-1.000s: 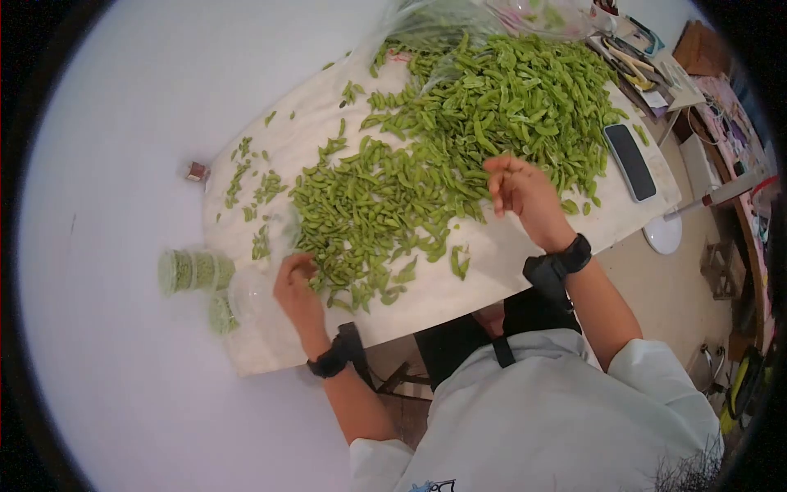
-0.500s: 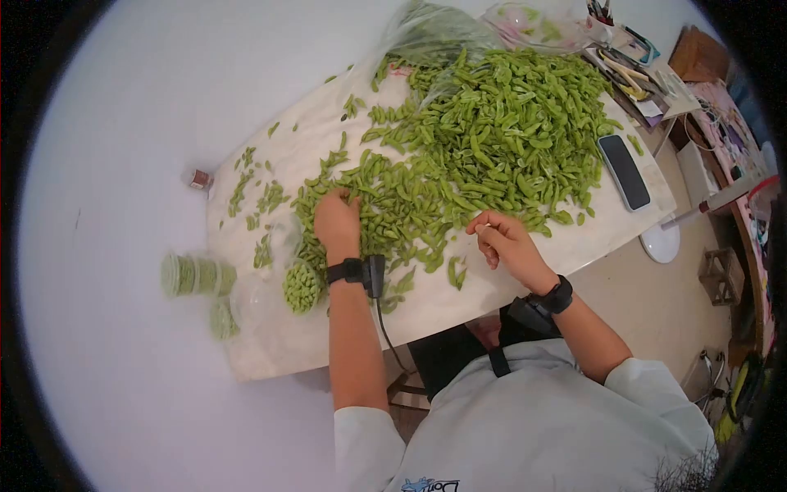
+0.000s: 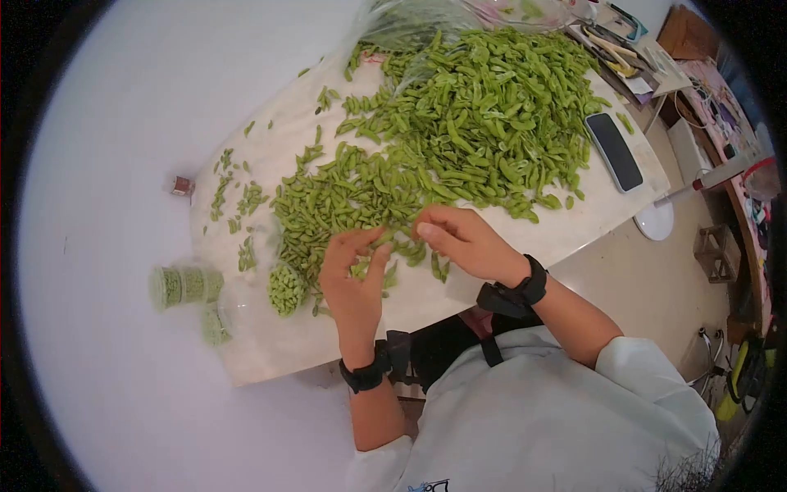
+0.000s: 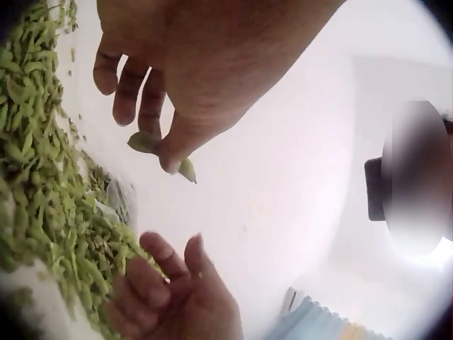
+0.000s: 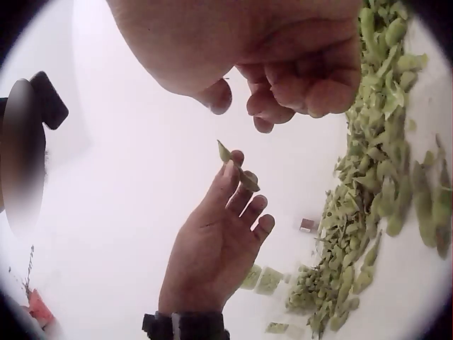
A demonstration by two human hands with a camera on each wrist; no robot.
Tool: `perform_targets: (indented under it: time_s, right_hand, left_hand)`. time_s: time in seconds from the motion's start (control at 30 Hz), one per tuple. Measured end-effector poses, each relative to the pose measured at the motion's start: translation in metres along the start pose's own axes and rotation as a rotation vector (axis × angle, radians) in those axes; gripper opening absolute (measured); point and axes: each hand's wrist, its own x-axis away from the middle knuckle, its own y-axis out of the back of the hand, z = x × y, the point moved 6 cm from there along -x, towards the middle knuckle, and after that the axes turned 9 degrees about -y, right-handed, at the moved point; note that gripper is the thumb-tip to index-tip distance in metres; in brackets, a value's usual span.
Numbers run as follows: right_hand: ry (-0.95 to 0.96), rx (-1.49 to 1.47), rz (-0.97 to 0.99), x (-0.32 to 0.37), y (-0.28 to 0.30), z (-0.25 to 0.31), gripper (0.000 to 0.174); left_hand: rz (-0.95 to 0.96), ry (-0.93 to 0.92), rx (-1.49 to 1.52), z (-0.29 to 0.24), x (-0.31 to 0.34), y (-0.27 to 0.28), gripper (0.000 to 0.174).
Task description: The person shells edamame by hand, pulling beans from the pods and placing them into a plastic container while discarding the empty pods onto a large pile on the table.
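Observation:
My left hand [image 3: 354, 287] pinches a green soybean pod [image 4: 143, 143] between thumb and fingers, and the pod's two ends stick out past the thumb. The other left fingers are spread. Facing it, close by, is my right hand [image 3: 474, 244], its fingers loosely curled and its thumb apart from them, with no pod visible between. Both hands are above the near edge of a spread of small pods [image 3: 328, 193]. Behind lies a tall heap of larger green pods [image 3: 508, 115]. A clear jar of shelled beans [image 3: 285, 291] stands left of my left hand.
Filled clear containers [image 3: 193, 284] are at the table's left end, another container [image 3: 215, 325] beside them. A phone [image 3: 615, 152] lies at the right edge. A plastic bag [image 3: 410, 29] is behind the heap, and tools [image 3: 615, 53] lie at the back right. Stray pods [image 3: 250, 197] dot the left side.
My left hand went from beside the bean jar into the small pods, then came back toward me with a pod. My right hand moved left and nearer, away from the heap, up to the left hand.

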Motion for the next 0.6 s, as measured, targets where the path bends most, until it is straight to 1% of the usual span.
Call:
perform_targets:
  time_s: [0.1, 0.2, 0.3, 0.4, 0.5, 0.6]
  right_hand:
    - [0.068, 0.203, -0.07, 0.0, 0.0, 0.008, 0.029]
    - [0.06, 0.277, -0.05, -0.001, -0.002, 0.001, 0.031]
    - [0.026, 0.311, -0.066, 0.001, 0.001, -0.004, 0.03]
    - [0.035, 0.358, -0.063, -0.001, 0.007, -0.006, 0.029]
    - [0.025, 0.42, -0.051, -0.014, 0.013, -0.011, 0.027]
    - [0.256, 0.55, -0.177, -0.023, 0.018, 0.003, 0.02]
  left_hand:
    - [0.014, -0.194, -0.131, -0.006, 0.007, -0.008, 0.021]
    - [0.055, -0.199, -0.238, -0.005, 0.015, -0.017, 0.022]
    - [0.116, -0.194, -0.182, 0.005, 0.021, -0.028, 0.022]
    - [0.182, 0.075, 0.044, 0.028, 0.028, -0.041, 0.02]
    - [0.146, 0.154, 0.26, 0.052, 0.021, -0.051, 0.021]
    - [0.211, 0.235, 0.318, 0.066, 0.006, -0.062, 0.021]
